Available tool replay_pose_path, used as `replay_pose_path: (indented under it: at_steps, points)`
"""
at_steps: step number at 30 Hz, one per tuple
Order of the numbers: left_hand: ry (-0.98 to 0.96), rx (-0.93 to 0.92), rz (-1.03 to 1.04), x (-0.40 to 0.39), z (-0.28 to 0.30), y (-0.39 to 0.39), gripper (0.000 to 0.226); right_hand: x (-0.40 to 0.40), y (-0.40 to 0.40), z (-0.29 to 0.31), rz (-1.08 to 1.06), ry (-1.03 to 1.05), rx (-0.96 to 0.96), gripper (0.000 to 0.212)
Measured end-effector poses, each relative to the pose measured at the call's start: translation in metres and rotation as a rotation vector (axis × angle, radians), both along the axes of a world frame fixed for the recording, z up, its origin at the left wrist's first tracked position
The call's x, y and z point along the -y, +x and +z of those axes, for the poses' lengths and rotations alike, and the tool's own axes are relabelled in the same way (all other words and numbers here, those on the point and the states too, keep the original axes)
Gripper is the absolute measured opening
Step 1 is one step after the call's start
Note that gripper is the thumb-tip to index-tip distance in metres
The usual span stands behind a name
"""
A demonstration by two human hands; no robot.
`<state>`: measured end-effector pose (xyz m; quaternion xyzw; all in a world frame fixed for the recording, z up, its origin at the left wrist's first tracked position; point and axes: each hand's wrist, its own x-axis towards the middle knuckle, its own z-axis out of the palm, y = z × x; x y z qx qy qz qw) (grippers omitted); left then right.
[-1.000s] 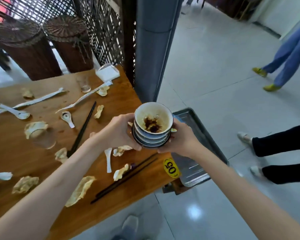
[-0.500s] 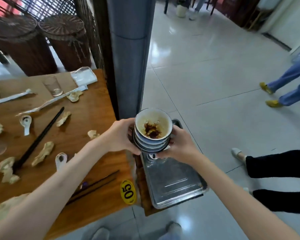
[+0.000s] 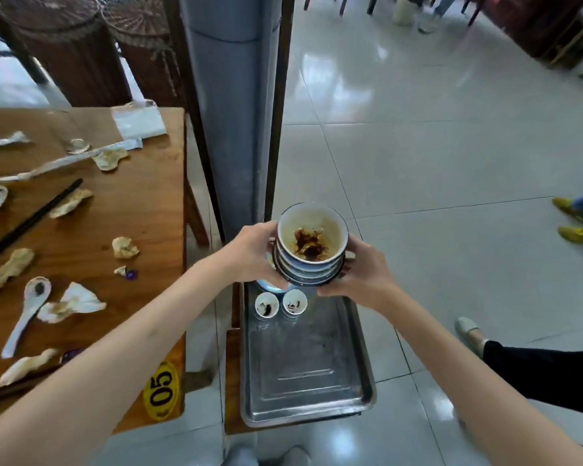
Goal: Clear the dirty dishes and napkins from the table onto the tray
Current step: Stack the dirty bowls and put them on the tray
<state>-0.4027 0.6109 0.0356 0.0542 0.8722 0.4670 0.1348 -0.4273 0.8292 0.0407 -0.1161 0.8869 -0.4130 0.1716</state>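
I hold a stack of dirty bowls (image 3: 312, 243) between both hands, above the far end of the metal tray (image 3: 303, 375). My left hand (image 3: 253, 257) grips the stack's left side and my right hand (image 3: 360, 274) grips its right side. The top bowl has brown sauce residue inside. Two small white cups (image 3: 280, 306) with dark dregs stand on the tray's far end, beside a partly hidden blue-rimmed dish (image 3: 268, 284). On the wooden table (image 3: 115, 223) at left lie crumpled napkins (image 3: 71, 302), white spoons (image 3: 27, 314) and black chopsticks (image 3: 27, 223).
A grey pillar (image 3: 229, 95) rises just behind the tray. The tray rests on a wooden stand beside the table's right edge, which bears a yellow "05" tag (image 3: 162, 391). People's legs and shoes (image 3: 532, 364) stand on the tiled floor at right.
The bowl stack has travelled right, from over the table's edge to above the tray. My view has turned right, so more of the tray and its two cups show.
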Motion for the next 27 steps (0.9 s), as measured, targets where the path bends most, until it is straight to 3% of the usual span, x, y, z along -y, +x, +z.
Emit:
replay_pose_path:
  at_steps: [7,17,27]
  points:
    - [-0.066,-0.024,-0.04,-0.031,-0.041,-0.056,0.082,-0.03,-0.053,-0.051,-0.039,0.025,-0.018,0.079]
    - [-0.168,-0.03,0.079,-0.064,-0.154,-0.126,0.074,-0.056,-0.14,-0.171,0.021,-0.024,0.021,0.078]
    - [-0.292,-0.028,0.101,-0.087,-0.26,-0.163,0.07,-0.081,-0.181,-0.283,0.074,-0.022,-0.014,0.092]
